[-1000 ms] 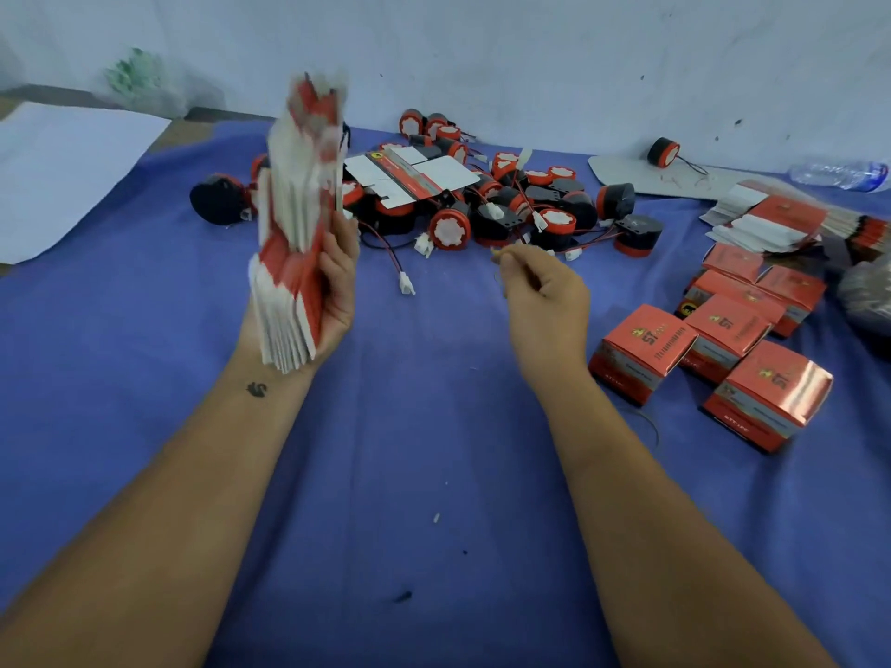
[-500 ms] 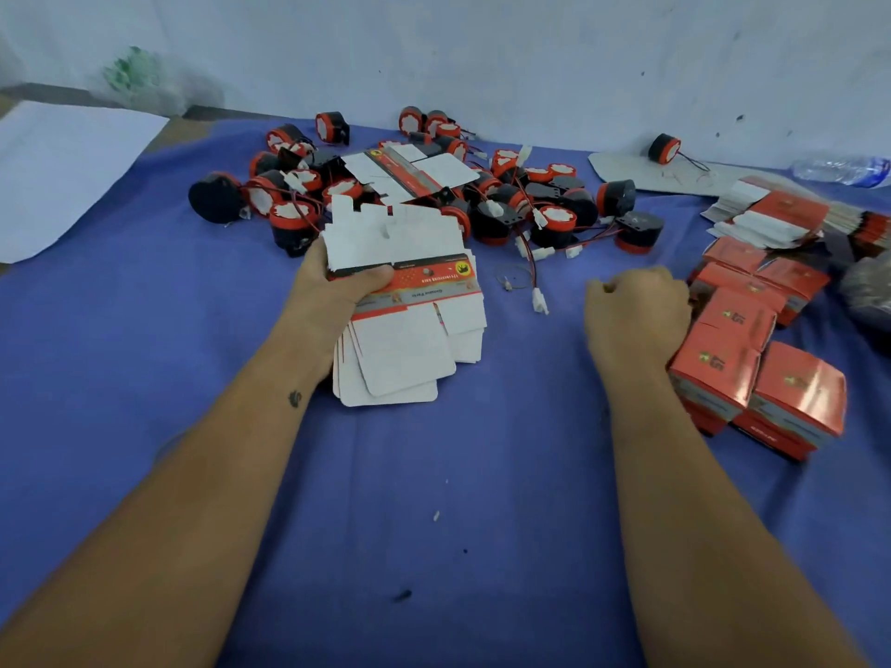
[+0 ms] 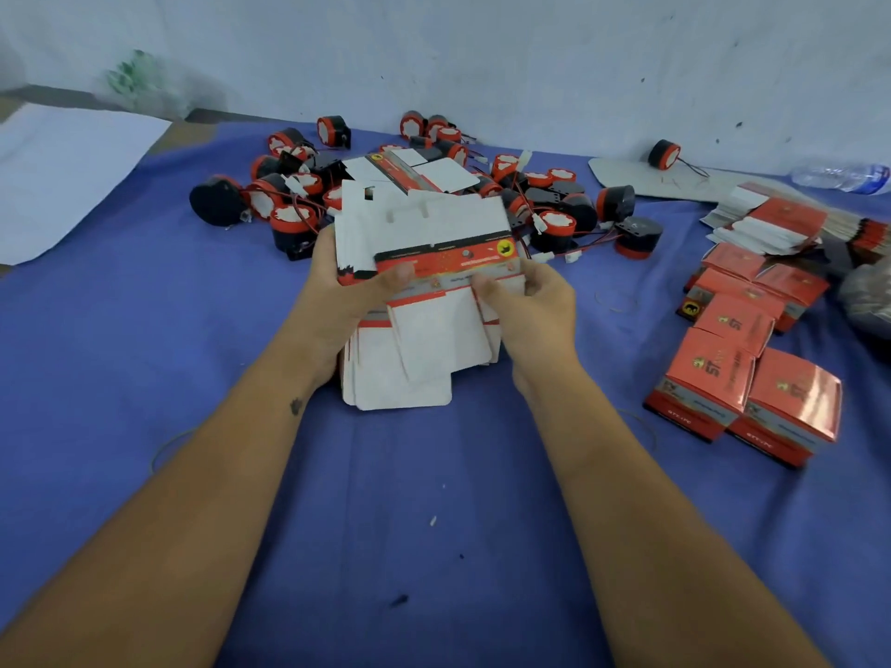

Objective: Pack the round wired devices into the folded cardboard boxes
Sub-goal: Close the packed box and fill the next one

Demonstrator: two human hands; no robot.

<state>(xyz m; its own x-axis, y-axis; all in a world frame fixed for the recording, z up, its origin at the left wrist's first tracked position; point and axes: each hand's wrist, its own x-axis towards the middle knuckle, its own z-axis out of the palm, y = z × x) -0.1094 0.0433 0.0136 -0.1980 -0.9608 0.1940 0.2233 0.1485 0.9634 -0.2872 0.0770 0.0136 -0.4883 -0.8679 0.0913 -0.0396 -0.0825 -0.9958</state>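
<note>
Hands meet over the blue cloth: left hand [image 3: 337,286] and right hand [image 3: 533,306] both grip the flat-box stack [image 3: 424,301].

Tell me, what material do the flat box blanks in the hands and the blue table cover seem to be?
Flat box blanks: thin cardboard, apparently; matte white inside, printed red band, die-cut flaps. Blue table cover: looks like woven cloth; matte, softly creased.

blue cloth [image 3: 144,378] | devices [image 3: 554,224] | flat cartons [image 3: 400,378] | folded boxes [image 3: 752,392] | bottle [image 3: 843,176]
</note>
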